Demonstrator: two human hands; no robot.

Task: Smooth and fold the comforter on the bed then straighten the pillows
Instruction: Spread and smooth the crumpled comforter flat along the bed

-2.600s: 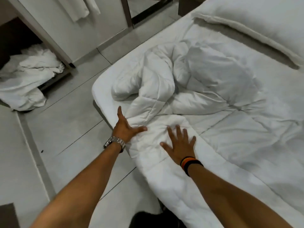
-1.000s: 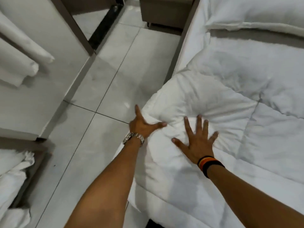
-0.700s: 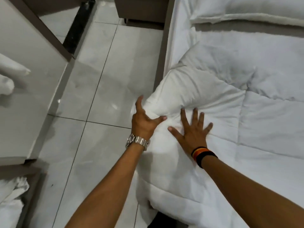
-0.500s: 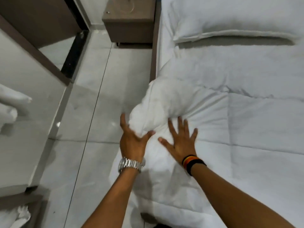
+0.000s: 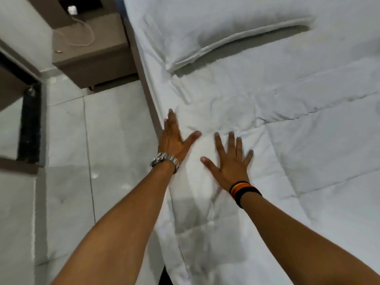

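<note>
Where comforter (image 5: 287, 140) meets bed edge (image 5: 152, 103), flat hands.

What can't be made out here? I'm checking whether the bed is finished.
- Head view, pillow: right end and any further pillows cut off by the frame edge.
- Comforter: far side beyond the right edge; patches under the left hand and right hand hidden.
- Nightstand: small item on top too blurred to identify.

Light was soft, even and rather dim. The pillow (image 5: 216, 27) threw a dark shadow onto the comforter (image 5: 308, 130). Edges bowed with wide-angle distortion; detail looked smeared, perhaps from motion.
</note>
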